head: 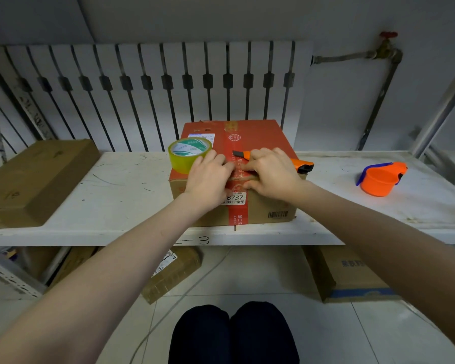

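Observation:
A cardboard box with a red top stands on the white shelf, a red tape strip running over its middle seam. My left hand lies at the box's front top edge, its bent fingertips pressing on the strip. My right hand straddles the same edge, fingers on the top and thumb on the front face. A yellow tape roll sits on the box's top left, touching my left hand. An orange utility knife lies on top behind my right hand, partly hidden.
A flat brown box lies on the shelf at left. An orange scoop cup stands at right. A radiator and pipe with a valve line the back wall. More boxes sit on the floor below, with my knees in front.

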